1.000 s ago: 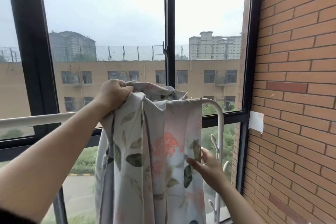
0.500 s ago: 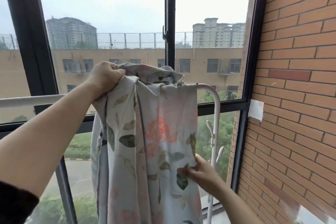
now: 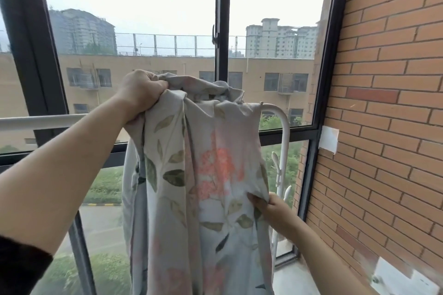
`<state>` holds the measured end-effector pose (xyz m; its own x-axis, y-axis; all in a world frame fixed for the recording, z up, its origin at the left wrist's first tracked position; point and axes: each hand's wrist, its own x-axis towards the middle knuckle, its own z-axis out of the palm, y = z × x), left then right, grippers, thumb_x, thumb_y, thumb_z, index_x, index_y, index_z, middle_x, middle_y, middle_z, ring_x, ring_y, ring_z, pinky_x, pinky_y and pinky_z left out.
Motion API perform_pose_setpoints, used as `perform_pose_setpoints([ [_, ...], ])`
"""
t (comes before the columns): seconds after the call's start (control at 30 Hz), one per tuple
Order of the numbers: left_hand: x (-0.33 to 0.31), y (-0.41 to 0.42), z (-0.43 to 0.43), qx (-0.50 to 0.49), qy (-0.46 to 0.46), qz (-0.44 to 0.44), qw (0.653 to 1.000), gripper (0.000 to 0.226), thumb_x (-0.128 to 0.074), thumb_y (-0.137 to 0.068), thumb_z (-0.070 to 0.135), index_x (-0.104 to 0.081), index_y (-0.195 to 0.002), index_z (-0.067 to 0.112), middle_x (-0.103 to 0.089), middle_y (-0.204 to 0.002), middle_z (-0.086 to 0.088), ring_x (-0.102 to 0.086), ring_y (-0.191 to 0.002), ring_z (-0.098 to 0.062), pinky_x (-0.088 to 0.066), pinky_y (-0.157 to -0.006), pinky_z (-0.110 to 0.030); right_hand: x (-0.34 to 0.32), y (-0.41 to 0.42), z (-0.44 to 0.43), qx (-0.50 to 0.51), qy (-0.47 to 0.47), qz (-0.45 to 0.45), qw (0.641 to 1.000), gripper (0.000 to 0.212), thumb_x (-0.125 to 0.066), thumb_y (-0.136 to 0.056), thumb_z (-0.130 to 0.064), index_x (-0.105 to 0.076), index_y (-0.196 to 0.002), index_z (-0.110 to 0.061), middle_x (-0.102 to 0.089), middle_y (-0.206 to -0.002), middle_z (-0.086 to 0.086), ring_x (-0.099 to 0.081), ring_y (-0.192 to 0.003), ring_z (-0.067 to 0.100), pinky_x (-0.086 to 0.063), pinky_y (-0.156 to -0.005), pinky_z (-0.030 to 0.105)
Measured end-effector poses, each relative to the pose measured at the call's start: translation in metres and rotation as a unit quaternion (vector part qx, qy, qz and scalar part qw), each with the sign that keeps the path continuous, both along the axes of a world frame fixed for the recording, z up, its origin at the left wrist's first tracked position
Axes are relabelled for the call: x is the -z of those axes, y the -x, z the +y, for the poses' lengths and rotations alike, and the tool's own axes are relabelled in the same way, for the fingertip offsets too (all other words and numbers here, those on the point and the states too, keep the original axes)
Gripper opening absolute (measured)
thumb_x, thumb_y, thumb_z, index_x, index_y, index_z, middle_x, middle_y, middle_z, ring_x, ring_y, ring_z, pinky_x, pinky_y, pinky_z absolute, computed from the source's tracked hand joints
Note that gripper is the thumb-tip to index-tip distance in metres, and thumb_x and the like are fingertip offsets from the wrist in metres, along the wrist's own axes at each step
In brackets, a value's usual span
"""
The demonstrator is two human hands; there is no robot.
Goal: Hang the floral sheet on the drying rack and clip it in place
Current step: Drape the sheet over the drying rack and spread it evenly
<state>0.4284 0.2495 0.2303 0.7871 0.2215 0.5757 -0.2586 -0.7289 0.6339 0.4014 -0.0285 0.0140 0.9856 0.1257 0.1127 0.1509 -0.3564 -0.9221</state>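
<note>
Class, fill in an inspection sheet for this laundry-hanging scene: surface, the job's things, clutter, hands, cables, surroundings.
Surface: nothing seen; no table in view.
Job's things: floral sheet draped, bunched, over the white drying rack top bar; clips nothing seen.
Clutter: white paper patch stuck on the brick wall.
Hands: left hand grips the bunched sheet at the bar; right hand pinches its right edge lower down.
Cables: nothing seen.
Surroundings: dark-framed window, buildings outside.
</note>
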Motion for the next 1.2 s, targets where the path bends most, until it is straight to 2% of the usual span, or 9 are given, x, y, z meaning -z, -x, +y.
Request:
perform_pose_setpoints([
  [0.2,0.0,0.008,0.007,0.04,0.045,0.017,0.998,0.032,-0.061,-0.09,0.027,-0.058,-0.06,0.018,-0.06,-0.076,0.001,-0.053,-0.073,-0.018,-0.042,-0.065,-0.026,-0.095,0.016,-0.004,-0.015,-0.132,-0.13,0.983,0.029,-0.048,-0.099,-0.015,-0.065,-0.078,-0.006,-0.062,-0.063,-0.002,-0.058,-0.062,0.008,-0.047,-0.06,0.022],
  [0.33,-0.001,0.012,0.009,0.064,0.059,0.015,0.996,0.017,-0.061,-0.091,0.025,-0.073,-0.089,0.013,-0.064,-0.094,0.0,-0.056,-0.088,-0.018,-0.041,-0.076,-0.026,-0.146,0.013,0.007,-0.032,-0.266,-0.153,0.951,0.031,-0.043,-0.1,-0.011,-0.062,-0.076,-0.007,-0.059,-0.06,0.0,-0.057,-0.056,0.008,-0.048,-0.052,0.019],
  [0.5,0.0,0.011,0.008,0.081,0.065,0.009,0.995,0.02,-0.062,-0.091,0.025,-0.075,-0.099,0.013,-0.066,-0.099,0.002,-0.058,-0.09,-0.016,-0.041,-0.077,-0.024,-0.19,-0.005,0.022,-0.118,-0.315,-0.177,0.925,0.041,-0.041,-0.1,-0.006,-0.073,-0.074,-0.011,-0.069,-0.079,0.01,-0.066,-0.076,0.02,-0.056,-0.076,0.032],
  [0.67,-0.001,0.009,0.009,0.062,0.07,0.019,0.995,0.035,-0.062,-0.091,0.025,-0.058,-0.057,0.019,-0.061,-0.072,0.001,-0.05,-0.063,-0.01,-0.037,-0.054,-0.024,-0.239,-0.04,0.03,-0.18,-0.41,-0.21,0.869,0.026,-0.041,-0.101,-0.009,-0.063,-0.089,-0.005,-0.067,-0.077,0.007,-0.066,-0.073,0.016,-0.055,-0.071,0.027],
  [0.77,0.001,0.009,0.011,0.065,0.095,0.034,0.993,0.032,-0.063,-0.091,0.026,-0.064,-0.067,0.004,-0.065,-0.071,-0.004,-0.055,-0.066,-0.018,-0.042,-0.058,-0.025,-0.27,-0.066,0.03,-0.238,-0.471,-0.208,0.823,0.017,-0.045,-0.099,-0.01,-0.06,-0.097,-0.002,-0.067,-0.087,0.011,-0.066,-0.081,0.02,-0.054,-0.081,0.03],
  [0.83,0.001,0.005,0.011,0.059,0.109,0.041,0.991,0.032,-0.065,-0.089,0.028,-0.068,-0.078,-0.002,-0.064,-0.066,0.0,-0.055,-0.068,-0.021,-0.043,-0.062,-0.029,-0.269,-0.093,0.038,-0.235,-0.418,-0.196,0.855,0.016,-0.048,-0.096,-0.009,-0.062,-0.1,-0.002,-0.067,-0.094,0.014,-0.067,-0.087,0.022,-0.053,-0.086,0.032],
  [0.97,-0.002,0.002,-0.002,0.037,0.11,0.064,0.991,0.029,-0.068,-0.085,0.032,-0.076,-0.087,0.005,-0.074,-0.077,0.009,-0.067,-0.081,-0.023,-0.054,-0.075,-0.036,-0.227,-0.133,0.045,-0.2,-0.099,-0.181,0.958,0.018,-0.049,-0.099,-0.01,-0.064,-0.099,-0.001,-0.071,-0.092,0.008,-0.068,-0.089,0.016,-0.052,-0.078,0.023],
  [1.07,-0.003,0.003,-0.01,0.028,0.114,0.074,0.99,0.03,-0.071,-0.081,0.035,-0.077,-0.088,0.007,-0.075,-0.091,-0.011,-0.069,-0.091,-0.031,-0.055,-0.084,-0.044,-0.219,-0.14,0.032,-0.226,-0.026,-0.108,0.968,0.009,-0.057,-0.094,-0.009,-0.064,-0.094,-0.004,-0.067,-0.075,0.001,-0.063,-0.065,0.006,-0.05,-0.061,0.015],
  [1.2,-0.004,0.004,-0.026,-0.039,0.085,0.029,0.995,0.033,-0.072,-0.08,0.041,-0.068,-0.082,0.009,-0.07,-0.085,-0.007,-0.064,-0.084,-0.028,-0.05,-0.064,-0.034,-0.219,-0.153,0.025,-0.23,0.068,-0.114,0.964,0.044,-0.068,-0.078,-0.029,-0.062,-0.103,0.007,-0.063,-0.088,0.01,-0.058,-0.078,0.018,-0.048,-0.074,0.034],
])
